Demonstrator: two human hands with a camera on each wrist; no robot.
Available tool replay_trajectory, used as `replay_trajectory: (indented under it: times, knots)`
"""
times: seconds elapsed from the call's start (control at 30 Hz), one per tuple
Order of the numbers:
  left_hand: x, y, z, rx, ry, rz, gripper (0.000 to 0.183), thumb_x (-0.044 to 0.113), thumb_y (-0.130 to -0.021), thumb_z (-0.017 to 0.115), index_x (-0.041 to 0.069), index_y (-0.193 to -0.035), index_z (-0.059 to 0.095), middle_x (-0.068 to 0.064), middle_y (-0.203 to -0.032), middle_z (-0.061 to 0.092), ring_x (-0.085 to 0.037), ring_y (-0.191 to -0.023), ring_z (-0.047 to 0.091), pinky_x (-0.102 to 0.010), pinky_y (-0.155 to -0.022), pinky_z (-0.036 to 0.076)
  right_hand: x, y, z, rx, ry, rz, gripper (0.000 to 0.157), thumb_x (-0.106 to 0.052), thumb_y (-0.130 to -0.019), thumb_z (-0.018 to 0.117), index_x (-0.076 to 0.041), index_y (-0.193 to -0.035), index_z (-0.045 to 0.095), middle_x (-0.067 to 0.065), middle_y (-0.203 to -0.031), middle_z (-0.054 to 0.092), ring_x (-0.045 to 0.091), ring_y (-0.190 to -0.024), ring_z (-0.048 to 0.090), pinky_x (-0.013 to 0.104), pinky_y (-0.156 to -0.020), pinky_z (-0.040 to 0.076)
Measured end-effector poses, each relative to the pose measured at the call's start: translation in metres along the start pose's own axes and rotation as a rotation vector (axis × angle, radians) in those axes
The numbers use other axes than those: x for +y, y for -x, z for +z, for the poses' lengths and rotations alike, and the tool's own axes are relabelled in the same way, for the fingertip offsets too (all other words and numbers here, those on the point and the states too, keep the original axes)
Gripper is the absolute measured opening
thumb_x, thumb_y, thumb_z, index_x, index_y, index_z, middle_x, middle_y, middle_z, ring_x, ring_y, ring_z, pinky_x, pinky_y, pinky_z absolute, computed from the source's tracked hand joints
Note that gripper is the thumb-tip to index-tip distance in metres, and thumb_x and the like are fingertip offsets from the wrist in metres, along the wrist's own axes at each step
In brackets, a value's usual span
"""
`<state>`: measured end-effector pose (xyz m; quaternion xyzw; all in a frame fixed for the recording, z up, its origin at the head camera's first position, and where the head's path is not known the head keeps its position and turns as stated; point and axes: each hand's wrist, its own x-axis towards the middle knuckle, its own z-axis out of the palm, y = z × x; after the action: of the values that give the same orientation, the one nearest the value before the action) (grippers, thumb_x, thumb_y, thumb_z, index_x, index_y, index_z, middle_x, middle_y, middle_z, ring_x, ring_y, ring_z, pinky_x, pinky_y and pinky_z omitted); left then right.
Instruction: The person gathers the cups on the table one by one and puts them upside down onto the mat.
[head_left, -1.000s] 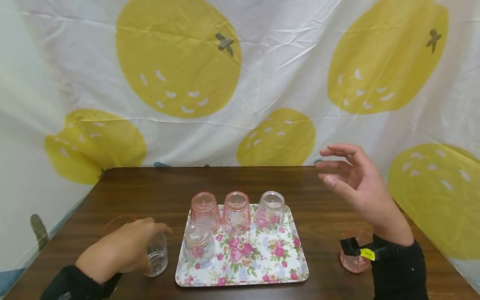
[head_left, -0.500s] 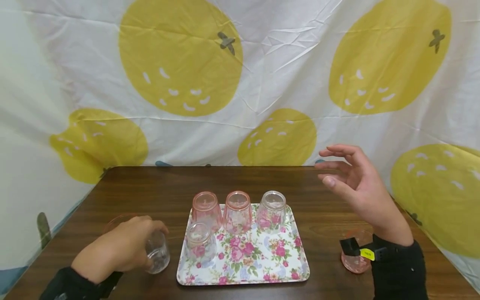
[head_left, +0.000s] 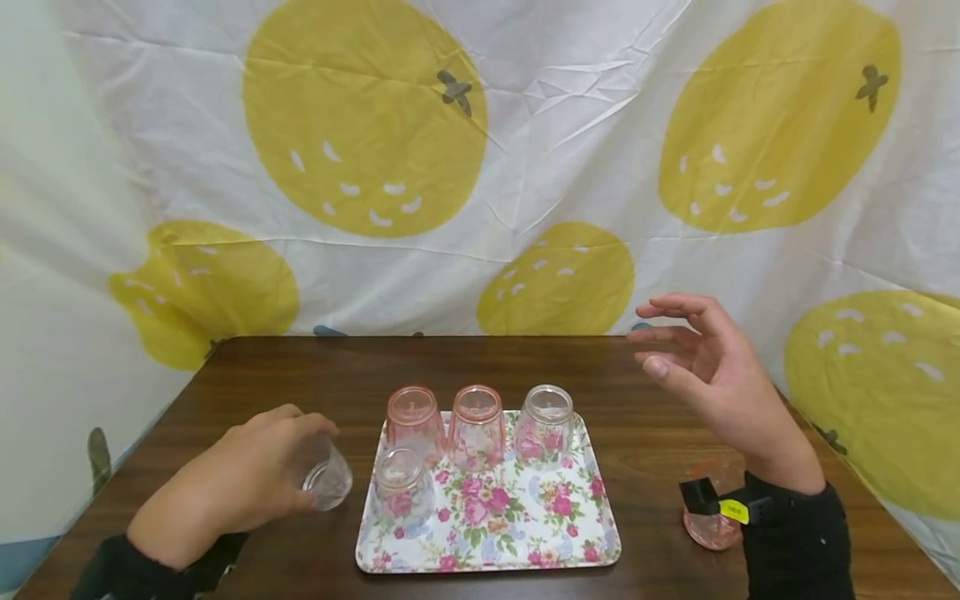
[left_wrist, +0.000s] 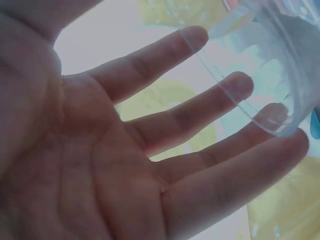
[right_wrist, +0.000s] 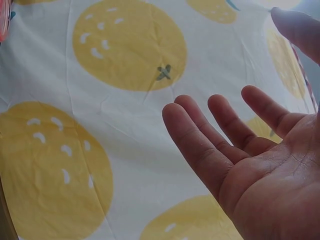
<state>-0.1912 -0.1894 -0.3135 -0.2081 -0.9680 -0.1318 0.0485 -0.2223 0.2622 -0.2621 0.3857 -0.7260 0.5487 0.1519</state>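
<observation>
My left hand [head_left: 251, 471] grips a clear glass [head_left: 330, 483], tilted and just left of the flowered tray [head_left: 487, 562]. In the left wrist view the fingertips lie along the wall of this clear glass [left_wrist: 265, 60]; the thumb is mostly out of that view. On the tray stand two pink glasses [head_left: 414, 421] [head_left: 477, 425] and a clear glass [head_left: 545, 425] in a back row, with another clear glass [head_left: 403, 487] at front left. They look upside down. My right hand [head_left: 708, 375] hovers at right, fingers loosely bent, holding nothing.
A pink glass [head_left: 708, 529] stands on the brown table [head_left: 645, 450] right of the tray, partly covered by the right wrist's strap and camera. A white cloth with yellow lemons [head_left: 555, 267] hangs behind the table's back edge.
The left hand's fingers have closed round the clear glass, which has risen, tilted and shifted slightly right. The pink glass rim seen behind that hand is now out of sight. The right hand stays put.
</observation>
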Motion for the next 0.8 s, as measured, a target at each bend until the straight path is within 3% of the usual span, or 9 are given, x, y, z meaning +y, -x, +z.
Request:
replay_trajectory:
  times: [0.33, 0.53, 0.63, 0.8]
  knots:
    - [0.009, -0.002, -0.01, 0.148, 0.018, 0.016, 0.063, 0.025, -0.064, 0.091, 0.01, -0.12, 0.066, -0.017, -0.113, 0.065, -0.034, -0.094, 0.064, -0.055, -0.064, 0.056, -0.002, 0.0, 0.001, -0.016, 0.014, 0.006, 0.05, 0.016, -0.092, 0.054, 0.006, -0.139, 0.041, 0.004, -0.133, 0.052, 0.025, -0.116, 0.058, 0.019, -0.09, 0.056]
    - [0.012, -0.005, -0.017, 0.274, 0.035, 0.058, 0.066, 0.027, -0.065, 0.091, 0.008, -0.123, 0.065, -0.019, -0.117, 0.065, -0.037, -0.098, 0.063, -0.059, -0.073, 0.055, -0.003, -0.001, 0.002, -0.014, 0.058, 0.043, 0.049, 0.013, -0.093, 0.056, 0.007, -0.139, 0.04, 0.004, -0.133, 0.052, 0.028, -0.116, 0.057, 0.019, -0.09, 0.056]
    - [0.015, -0.007, -0.019, 0.318, 0.069, 0.088, 0.064, 0.028, -0.069, 0.089, 0.008, -0.124, 0.063, -0.016, -0.117, 0.065, -0.03, -0.088, 0.063, -0.051, -0.07, 0.056, -0.002, -0.001, 0.003, -0.018, 0.061, 0.044, 0.049, 0.013, -0.093, 0.055, 0.007, -0.139, 0.039, 0.004, -0.133, 0.052, 0.028, -0.116, 0.057, 0.019, -0.089, 0.056]
    - [0.018, -0.012, -0.018, 0.351, 0.203, 0.134, 0.062, 0.023, -0.073, 0.087, 0.009, -0.126, 0.059, -0.012, -0.117, 0.062, -0.023, -0.087, 0.06, -0.041, -0.066, 0.062, 0.0, -0.001, 0.005, -0.032, 0.031, 0.016, 0.05, 0.015, -0.093, 0.055, 0.005, -0.139, 0.04, 0.004, -0.133, 0.052, 0.024, -0.116, 0.058, 0.018, -0.089, 0.056]
